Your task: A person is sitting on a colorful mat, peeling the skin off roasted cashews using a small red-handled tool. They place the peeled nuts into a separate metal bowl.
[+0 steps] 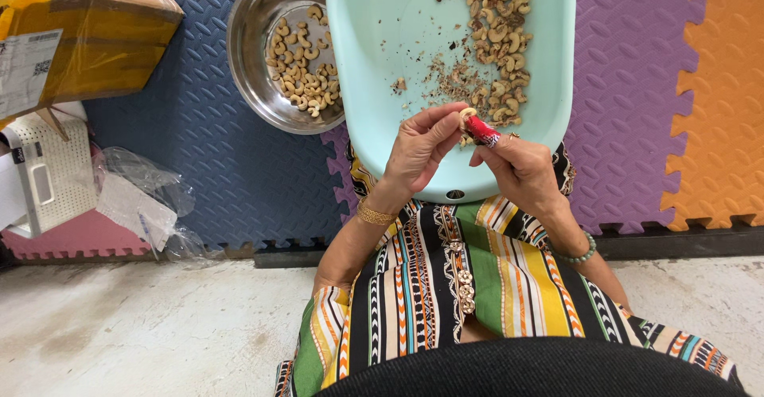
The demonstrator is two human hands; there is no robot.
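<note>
My left hand pinches a single pale cashew nut between thumb and fingers. My right hand grips a small tool with a red wrapped handle, its tip against the nut. Both hands hover over the near rim of a mint-green plastic tub. In the tub lie a heap of unpeeled cashews and brown skin flakes. A steel bowl to the left holds peeled cashews.
Foam puzzle mats in blue, purple and orange cover the floor under the tub. A cardboard box, a white perforated basket and crumpled plastic bags sit at the left. Bare concrete lies nearer me.
</note>
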